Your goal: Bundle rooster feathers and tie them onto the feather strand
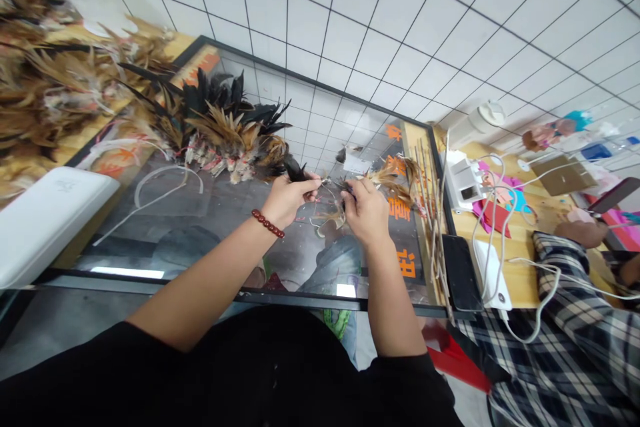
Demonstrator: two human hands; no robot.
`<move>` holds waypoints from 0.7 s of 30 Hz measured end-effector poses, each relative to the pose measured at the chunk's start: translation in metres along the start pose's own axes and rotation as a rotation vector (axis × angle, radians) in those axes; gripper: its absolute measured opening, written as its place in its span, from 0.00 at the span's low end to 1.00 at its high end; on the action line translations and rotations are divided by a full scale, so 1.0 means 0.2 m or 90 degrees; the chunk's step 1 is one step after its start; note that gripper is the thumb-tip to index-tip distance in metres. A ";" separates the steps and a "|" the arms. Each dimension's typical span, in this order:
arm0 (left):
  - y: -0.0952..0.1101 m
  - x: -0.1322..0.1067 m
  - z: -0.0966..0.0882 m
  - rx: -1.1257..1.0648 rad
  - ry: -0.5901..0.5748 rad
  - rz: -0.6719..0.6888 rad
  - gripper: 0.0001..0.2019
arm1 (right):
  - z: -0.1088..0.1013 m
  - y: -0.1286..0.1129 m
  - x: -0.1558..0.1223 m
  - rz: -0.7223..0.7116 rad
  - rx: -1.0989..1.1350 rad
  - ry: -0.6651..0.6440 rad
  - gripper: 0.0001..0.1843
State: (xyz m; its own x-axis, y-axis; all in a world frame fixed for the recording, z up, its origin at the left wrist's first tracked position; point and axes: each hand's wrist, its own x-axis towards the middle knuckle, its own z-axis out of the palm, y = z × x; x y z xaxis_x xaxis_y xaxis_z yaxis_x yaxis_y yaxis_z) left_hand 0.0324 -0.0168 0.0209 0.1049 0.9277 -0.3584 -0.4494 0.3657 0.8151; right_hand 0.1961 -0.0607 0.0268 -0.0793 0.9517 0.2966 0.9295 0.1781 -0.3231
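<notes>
Over the middle of the glass tabletop, my left hand (289,201) pinches a small dark feather bunch (296,169), its quills pointing right. A beaded bracelet (268,223) circles that wrist. My right hand (367,209) is closed just to the right, its fingertips close to the quill ends. Something thin and dark shows between its fingers, too small to name. Below the hands, a thin pale strand (320,224) curls on the glass. Black and brown feather bunches (227,130) with pinkish bound ends lie left of my left hand.
A larger feather pile (45,80) covers the far left, near a white box-shaped device (57,223). Thin sticks (431,213), a phone (461,273), a white power bank (493,273) and cables lie right. Beyond them is a co-worker's plaid sleeve (563,267). A tiled wall (310,7) stands behind.
</notes>
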 end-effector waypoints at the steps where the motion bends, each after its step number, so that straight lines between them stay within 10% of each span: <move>1: 0.00 0.00 0.00 -0.030 0.003 -0.014 0.07 | 0.00 0.00 0.00 -0.011 -0.009 -0.007 0.16; 21: 0.00 -0.02 0.01 -0.087 -0.027 -0.055 0.07 | 0.03 -0.04 0.00 -0.081 -0.008 -0.063 0.16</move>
State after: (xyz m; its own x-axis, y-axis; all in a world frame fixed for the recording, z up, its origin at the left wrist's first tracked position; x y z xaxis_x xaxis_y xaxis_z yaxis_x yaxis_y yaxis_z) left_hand 0.0338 -0.0196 0.0242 0.1844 0.8967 -0.4025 -0.5526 0.4332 0.7120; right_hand 0.1876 -0.0603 0.0245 -0.2318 0.9417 0.2439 0.9139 0.2967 -0.2769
